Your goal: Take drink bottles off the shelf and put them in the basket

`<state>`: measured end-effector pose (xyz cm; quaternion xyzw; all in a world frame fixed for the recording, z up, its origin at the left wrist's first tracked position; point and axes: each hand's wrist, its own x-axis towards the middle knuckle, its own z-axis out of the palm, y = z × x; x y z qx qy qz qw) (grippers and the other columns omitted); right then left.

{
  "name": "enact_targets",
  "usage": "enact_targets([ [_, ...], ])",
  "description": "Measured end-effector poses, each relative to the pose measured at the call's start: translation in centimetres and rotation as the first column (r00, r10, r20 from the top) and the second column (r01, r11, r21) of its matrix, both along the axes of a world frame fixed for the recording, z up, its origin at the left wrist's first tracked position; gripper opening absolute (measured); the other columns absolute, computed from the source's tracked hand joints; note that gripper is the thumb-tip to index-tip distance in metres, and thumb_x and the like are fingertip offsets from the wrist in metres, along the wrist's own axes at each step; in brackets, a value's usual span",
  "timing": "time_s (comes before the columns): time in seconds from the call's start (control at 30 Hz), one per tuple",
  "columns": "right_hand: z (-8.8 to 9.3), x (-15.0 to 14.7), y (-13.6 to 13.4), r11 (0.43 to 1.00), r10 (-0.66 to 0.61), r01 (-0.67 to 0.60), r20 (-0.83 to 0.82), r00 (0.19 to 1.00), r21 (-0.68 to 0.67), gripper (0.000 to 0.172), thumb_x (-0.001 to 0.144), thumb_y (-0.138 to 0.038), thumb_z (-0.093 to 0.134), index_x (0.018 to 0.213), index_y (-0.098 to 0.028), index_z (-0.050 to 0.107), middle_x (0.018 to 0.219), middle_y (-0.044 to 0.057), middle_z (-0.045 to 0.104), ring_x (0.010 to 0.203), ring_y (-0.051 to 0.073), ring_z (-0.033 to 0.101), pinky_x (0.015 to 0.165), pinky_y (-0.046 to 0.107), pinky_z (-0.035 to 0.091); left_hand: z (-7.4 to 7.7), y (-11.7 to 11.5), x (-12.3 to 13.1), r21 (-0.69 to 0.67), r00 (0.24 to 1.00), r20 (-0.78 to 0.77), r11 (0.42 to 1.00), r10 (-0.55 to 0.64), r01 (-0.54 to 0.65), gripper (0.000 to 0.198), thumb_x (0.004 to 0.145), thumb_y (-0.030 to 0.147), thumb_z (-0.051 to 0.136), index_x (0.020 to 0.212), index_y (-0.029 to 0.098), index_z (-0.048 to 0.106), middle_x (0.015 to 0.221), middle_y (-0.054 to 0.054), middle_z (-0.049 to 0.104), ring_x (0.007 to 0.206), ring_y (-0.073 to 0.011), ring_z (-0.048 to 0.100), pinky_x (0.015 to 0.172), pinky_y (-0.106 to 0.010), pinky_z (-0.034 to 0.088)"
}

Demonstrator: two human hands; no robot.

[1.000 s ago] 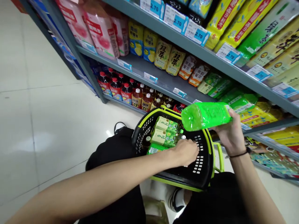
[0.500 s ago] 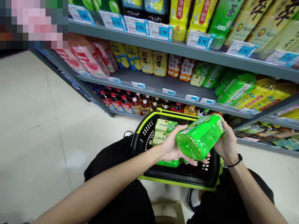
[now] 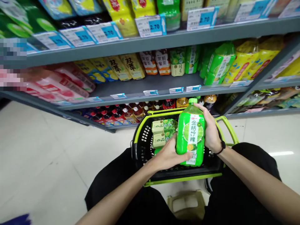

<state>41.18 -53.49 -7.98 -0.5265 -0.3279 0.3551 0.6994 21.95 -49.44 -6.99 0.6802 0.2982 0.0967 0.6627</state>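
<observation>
A large green drink bottle [image 3: 192, 134] with a green cap and a lime on its label is held between my hands above the basket, its label facing up at me. My left hand [image 3: 170, 153] grips its lower left side, thumb across the label. My right hand [image 3: 209, 129] is wrapped round its upper right side, fingers partly hidden behind it. Below is a black shopping basket [image 3: 178, 176] with lime-green rims. Inside it, two light-green drink bottles [image 3: 160, 132] lie on their sides at the left, and something bright green shows partly under my left hand.
Ahead, grey shelves [image 3: 150, 43] hold rows of drinks. On the middle shelf stands a similar green bottle [image 3: 219, 67] beside yellow bottle packs [image 3: 248, 62]. Red-capped dark bottles [image 3: 105, 114] fill the bottom shelf. A beige stool [image 3: 187, 203] stands between my legs.
The bottle has turned from lying tilted, base towards me, to cap away from me with its label showing. My left hand has shifted onto its lower side. The view has swung right.
</observation>
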Motion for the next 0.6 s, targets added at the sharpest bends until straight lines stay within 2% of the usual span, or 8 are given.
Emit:
enact_targets([
  [0.07, 0.3, -0.2, -0.5, 0.999, 0.036, -0.037, 0.035, 0.999, 0.028, 0.036, 0.104, -0.057, 0.061, 0.126, -0.035, 0.078, 0.138, 0.000, 0.073, 0.124, 0.025, 0.069, 0.105, 0.041, 0.056, -0.7, -0.3, 0.0, 0.082, 1.000, 0.004, 0.997, -0.015, 0.014, 0.076, 0.079, 0.042, 0.085, 0.142, 0.017, 0.052, 0.134, -0.016, 0.070, 0.122, -0.0357, 0.068, 0.107, -0.055, 0.058],
  [0.17, 1.0, -0.5, -0.9, 0.996, 0.079, -0.081, 0.040, 0.996, 0.043, 0.033, 0.102, -0.054, 0.066, 0.125, -0.035, 0.081, 0.133, -0.001, 0.076, 0.115, 0.024, 0.073, 0.098, 0.039, 0.058, -1.3, -0.6, 0.2, 0.118, 0.999, 0.008, 0.992, -0.051, 0.049, 0.080, 0.079, 0.040, 0.087, 0.146, 0.018, 0.049, 0.135, -0.015, 0.070, 0.123, -0.0348, 0.069, 0.109, -0.054, 0.057],
  [0.27, 1.2, -0.4, -1.0, 0.995, 0.089, -0.087, -0.042, 0.995, 0.048, 0.031, 0.102, -0.053, 0.067, 0.123, -0.035, 0.082, 0.120, -0.001, 0.080, 0.100, 0.022, 0.076, 0.091, 0.038, 0.058, -1.3, -0.6, 0.4, 0.129, 0.999, -0.019, 0.990, -0.050, 0.052, 0.083, 0.078, 0.040, 0.088, 0.146, 0.016, 0.047, 0.135, -0.017, 0.070, 0.124, -0.0370, 0.068, 0.109, -0.057, 0.057],
  [0.4, 1.1, -0.1, -0.9, 0.997, 0.058, -0.055, -0.061, 0.997, 0.047, 0.031, 0.101, -0.054, 0.068, 0.120, -0.034, 0.083, 0.109, -0.002, 0.082, 0.086, 0.020, 0.074, 0.078, 0.035, 0.057, -1.2, -0.6, 0.8, 0.136, 0.999, -0.029, 0.990, -0.036, 0.040, 0.083, 0.076, 0.041, 0.089, 0.143, 0.015, 0.048, 0.133, -0.018, 0.070, 0.122, -0.0372, 0.069, 0.108, -0.057, 0.057],
  [0.47, 1.0, 0.1, -0.9, 0.997, 0.065, -0.062, -0.064, 0.996, 0.050, 0.033, 0.101, -0.054, 0.067, 0.121, -0.033, 0.083, 0.110, -0.001, 0.082, 0.090, 0.021, 0.074, 0.080, 0.036, 0.057, -1.2, -0.7, 0.8, 0.137, 0.999, -0.015, 0.990, -0.038, 0.039, 0.081, 0.077, 0.041, 0.088, 0.143, 0.015, 0.049, 0.133, -0.017, 0.071, 0.121, -0.0360, 0.069, 0.108, -0.055, 0.057],
  [0.6, 1.1, 0.1, -0.9, 0.991, 0.099, -0.098, -0.005, 0.995, 0.090, 0.039, 0.097, -0.058, 0.067, 0.124, -0.033, 0.079, 0.127, 0.001, 0.077, 0.116, 0.028, 0.071, 0.102, 0.044, 0.055, -1.1, -0.4, 0.7, 0.103, 1.000, 0.001, 0.994, -0.031, 0.031, 0.072, 0.079, 0.042, 0.087, 0.137, 0.016, 0.055, 0.130, -0.014, 0.072, 0.116, -0.0326, 0.071, 0.103, -0.050, 0.059],
])
